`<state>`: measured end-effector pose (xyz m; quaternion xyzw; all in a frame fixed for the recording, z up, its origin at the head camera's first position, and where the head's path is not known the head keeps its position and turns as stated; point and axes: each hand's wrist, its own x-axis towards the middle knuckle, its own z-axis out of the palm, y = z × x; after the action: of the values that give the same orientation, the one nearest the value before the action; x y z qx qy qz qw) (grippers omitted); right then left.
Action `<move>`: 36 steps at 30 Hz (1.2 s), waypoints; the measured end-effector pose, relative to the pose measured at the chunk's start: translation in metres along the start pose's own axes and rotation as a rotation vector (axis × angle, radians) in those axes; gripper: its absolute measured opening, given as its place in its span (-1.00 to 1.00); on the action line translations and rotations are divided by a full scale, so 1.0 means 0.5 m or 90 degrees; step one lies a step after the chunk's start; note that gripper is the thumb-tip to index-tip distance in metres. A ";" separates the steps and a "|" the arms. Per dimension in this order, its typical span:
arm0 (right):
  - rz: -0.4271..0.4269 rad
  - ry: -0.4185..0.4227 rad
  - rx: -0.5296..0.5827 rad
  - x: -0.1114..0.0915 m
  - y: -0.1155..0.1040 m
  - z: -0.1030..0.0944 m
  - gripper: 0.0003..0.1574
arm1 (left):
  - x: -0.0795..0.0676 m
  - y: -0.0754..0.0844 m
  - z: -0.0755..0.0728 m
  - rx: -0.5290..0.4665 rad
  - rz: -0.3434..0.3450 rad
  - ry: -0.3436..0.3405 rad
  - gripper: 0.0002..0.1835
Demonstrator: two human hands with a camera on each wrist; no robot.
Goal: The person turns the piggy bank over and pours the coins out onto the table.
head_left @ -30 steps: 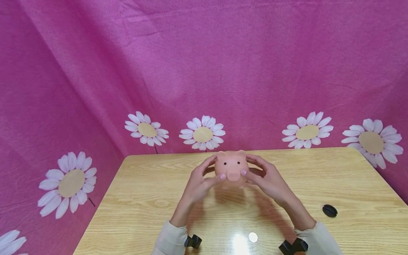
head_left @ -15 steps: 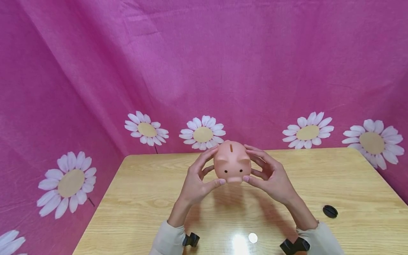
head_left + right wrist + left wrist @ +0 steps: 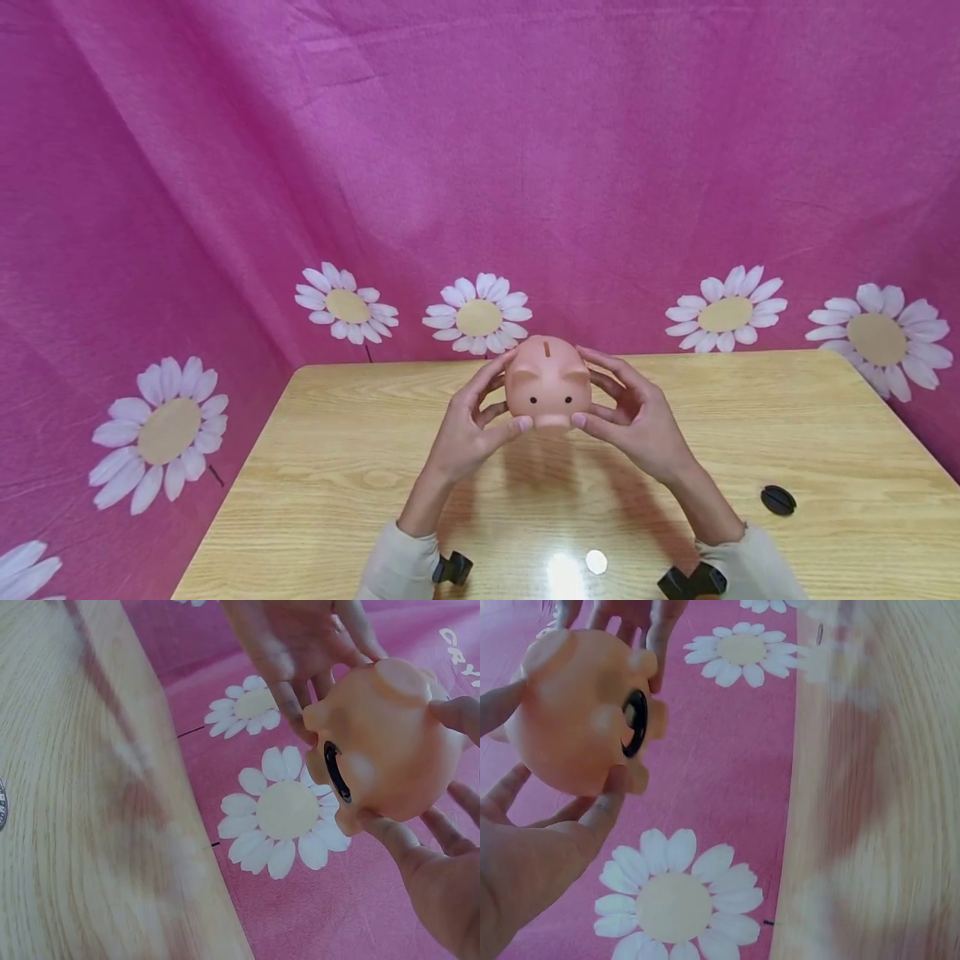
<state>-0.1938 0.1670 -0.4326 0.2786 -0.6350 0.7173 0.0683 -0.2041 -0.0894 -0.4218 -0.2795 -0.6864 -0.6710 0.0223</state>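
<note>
Both hands hold a pink piggy bank (image 3: pixel 549 379) up off the table. It faces the head camera, tilted so that the coin slot (image 3: pixel 547 349) on its back shows. My left hand (image 3: pixel 461 433) grips one side, its thumb beside the snout. On the other side, my right hand (image 3: pixel 648 429) grips it the same way. Underneath, a dark-rimmed hole (image 3: pixel 337 771) in the belly shows in the right wrist view; in the left wrist view the black rim (image 3: pixel 635 724) surrounds a lighter inside. Several fingers are partly hidden behind the bank.
A silvery round disc, like a coin (image 3: pixel 596 562), lies near the front of the wooden table (image 3: pixel 337 467), beside a bright glare. To the right lies a black oval cap (image 3: pixel 777 500). Pink cloth (image 3: pixel 525 167) with printed daisies hangs behind and at the left.
The piggy bank has been tipped forward by both hands, snout lower, so that its top slot came into view. Over the last half second it has barely moved.
</note>
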 end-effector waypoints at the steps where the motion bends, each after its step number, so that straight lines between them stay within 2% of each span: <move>1: 0.014 0.003 -0.003 0.000 0.001 0.001 -0.09 | 0.000 -0.001 0.001 -0.005 -0.010 0.002 -0.15; 3: 0.052 0.014 -0.032 -0.001 0.003 0.004 -0.14 | 0.001 -0.005 0.003 0.001 -0.036 0.010 -0.18; 7: 0.159 0.026 -0.089 0.002 0.008 0.013 -0.26 | -0.001 -0.015 0.007 0.094 -0.113 0.036 -0.23; 9: 0.185 0.029 -0.110 0.003 0.006 0.017 -0.27 | -0.002 -0.018 0.008 0.109 -0.124 0.048 -0.24; 10: 0.181 0.030 -0.108 0.003 0.002 0.019 -0.26 | -0.002 -0.018 0.008 0.103 -0.109 0.053 -0.23; 11: 0.164 0.030 -0.102 0.004 -0.002 0.019 -0.23 | -0.002 -0.017 0.008 0.087 -0.076 0.056 -0.22; 14: 0.081 0.034 -0.084 0.006 -0.016 0.020 -0.15 | 0.000 -0.007 0.007 0.019 0.021 0.048 -0.17; 16: 0.043 0.029 -0.061 0.008 -0.020 0.017 -0.10 | 0.002 -0.003 0.006 -0.004 0.061 0.034 -0.14; 21: 0.045 0.026 -0.048 0.006 -0.015 0.012 -0.07 | 0.002 -0.002 0.004 0.001 0.046 0.023 -0.13; 28: 0.069 0.041 -0.053 0.002 -0.007 0.013 -0.14 | 0.000 -0.004 -0.002 0.064 0.034 0.013 -0.13; 36: 0.083 0.061 -0.098 0.003 -0.008 0.017 -0.29 | -0.001 -0.007 -0.019 0.131 0.057 -0.026 -0.06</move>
<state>-0.1908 0.1595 -0.4281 0.1961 -0.7008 0.6820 0.0730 -0.2082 -0.0981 -0.4243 -0.3198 -0.7389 -0.5893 0.0669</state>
